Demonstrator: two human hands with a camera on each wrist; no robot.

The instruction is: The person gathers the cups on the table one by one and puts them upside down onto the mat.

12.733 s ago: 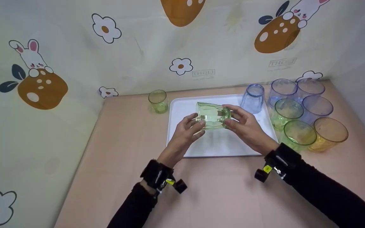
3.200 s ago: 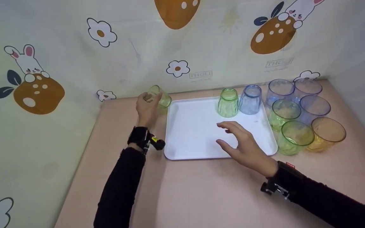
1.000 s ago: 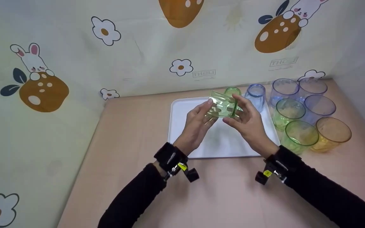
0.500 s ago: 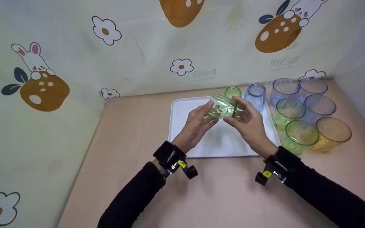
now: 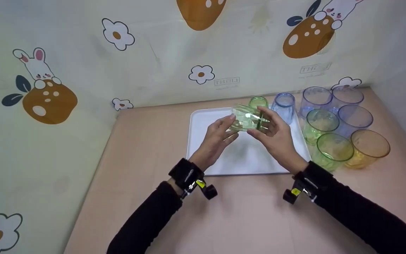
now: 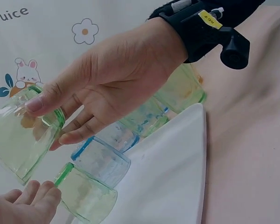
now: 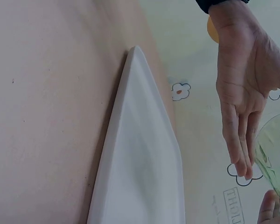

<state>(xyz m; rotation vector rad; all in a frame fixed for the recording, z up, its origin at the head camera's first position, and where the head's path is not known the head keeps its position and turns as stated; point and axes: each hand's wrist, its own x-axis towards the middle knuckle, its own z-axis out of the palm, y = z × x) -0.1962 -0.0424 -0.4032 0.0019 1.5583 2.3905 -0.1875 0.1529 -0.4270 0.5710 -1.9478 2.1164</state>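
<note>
Above the white tray (image 5: 247,158), a small green glass (image 5: 247,118) lies sideways in the air between both hands. My left hand (image 5: 214,141) holds its left end, thumb on the near side and fingers below. At the other end, my right hand (image 5: 275,135) grips the glass between thumb and fingers. In the left wrist view, the right hand's thumb (image 6: 35,103) presses by the green-edged end. Behind the hands, a second green glass (image 5: 258,101) and a blue glass (image 5: 284,106) stand upside down at the tray's back right; the hands partly cover them.
Right of the tray, several larger tumblers stand close together: blue ones (image 5: 356,120), green ones (image 5: 335,151) and an amber one (image 5: 370,148). A patterned cloth wall (image 5: 160,70) rises behind the table (image 5: 146,158).
An earlier green glass went onto the tray beside the blue one. My left hand then took another from left of the tray and brought it over. During the last second it shifted only slightly.
</note>
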